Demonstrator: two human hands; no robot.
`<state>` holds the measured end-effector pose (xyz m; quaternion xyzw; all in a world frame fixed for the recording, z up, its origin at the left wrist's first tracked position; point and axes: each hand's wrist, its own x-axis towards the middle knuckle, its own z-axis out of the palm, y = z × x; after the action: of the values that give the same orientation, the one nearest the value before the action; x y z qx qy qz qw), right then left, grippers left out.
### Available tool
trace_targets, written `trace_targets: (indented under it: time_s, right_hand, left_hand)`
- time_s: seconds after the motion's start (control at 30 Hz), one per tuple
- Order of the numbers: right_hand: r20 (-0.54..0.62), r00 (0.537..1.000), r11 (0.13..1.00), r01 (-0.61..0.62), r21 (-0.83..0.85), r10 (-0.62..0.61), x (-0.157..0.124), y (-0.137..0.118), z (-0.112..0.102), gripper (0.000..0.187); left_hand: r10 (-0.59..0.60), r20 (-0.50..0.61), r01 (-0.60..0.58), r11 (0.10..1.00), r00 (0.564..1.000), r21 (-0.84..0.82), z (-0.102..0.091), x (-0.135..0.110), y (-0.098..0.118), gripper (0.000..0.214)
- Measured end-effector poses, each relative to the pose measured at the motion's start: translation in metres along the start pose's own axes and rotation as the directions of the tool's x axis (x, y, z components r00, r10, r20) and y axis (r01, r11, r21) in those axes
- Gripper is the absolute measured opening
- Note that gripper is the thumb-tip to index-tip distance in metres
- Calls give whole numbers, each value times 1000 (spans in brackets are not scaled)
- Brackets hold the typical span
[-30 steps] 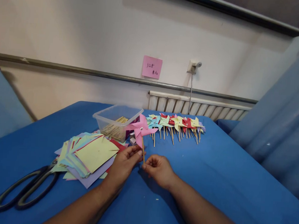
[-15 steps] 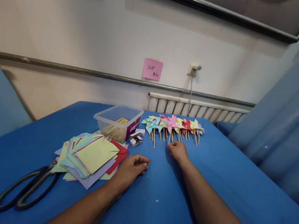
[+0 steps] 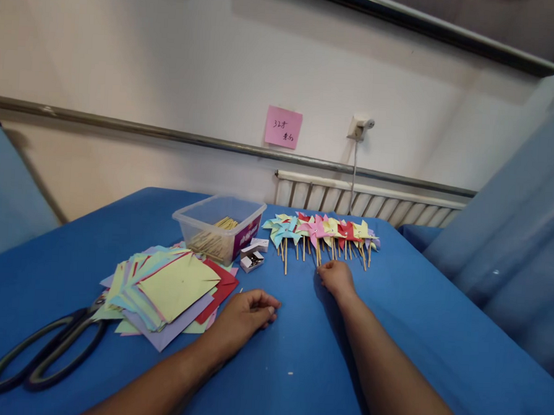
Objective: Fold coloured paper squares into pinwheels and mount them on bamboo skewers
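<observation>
My right hand (image 3: 337, 277) lies on the blue table (image 3: 414, 326) with its fingers curled in, its fingertips just short of the stick ends of a row of paper pinwheels (image 3: 322, 230). A pink pinwheel (image 3: 317, 227) lies in that row. Nothing shows in this hand. My left hand (image 3: 249, 313) rests on the table beside a stack of coloured paper squares (image 3: 171, 285), fingers loosely curled against the thumb, with nothing visible in them.
A clear plastic box (image 3: 218, 226) of wooden sticks stands behind the paper, with a small open white box (image 3: 252, 259) beside it. Large black scissors (image 3: 41, 350) lie at the front left. Blue fabric (image 3: 511, 244) rises on the right.
The pink pinwheel that both hands held upright now lies in the row. My right hand carried it there and has drawn back slightly. My left hand dropped onto the table.
</observation>
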<state>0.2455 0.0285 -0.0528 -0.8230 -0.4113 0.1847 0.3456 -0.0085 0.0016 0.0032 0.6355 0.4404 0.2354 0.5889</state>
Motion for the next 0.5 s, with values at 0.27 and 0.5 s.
trace_targets:
  time_s: [0.27,0.5]
  right_hand:
    - [-45,999,1000,20,25,-19,-1,0,2,9]
    - [-63,997,967,64,246,-50,-14,-15,-13,23]
  left_hand:
    - [-6,51,3,999,999,54,0,1,0,26]
    - [67,110,-85,983,992,165,-1,2,-5,27]
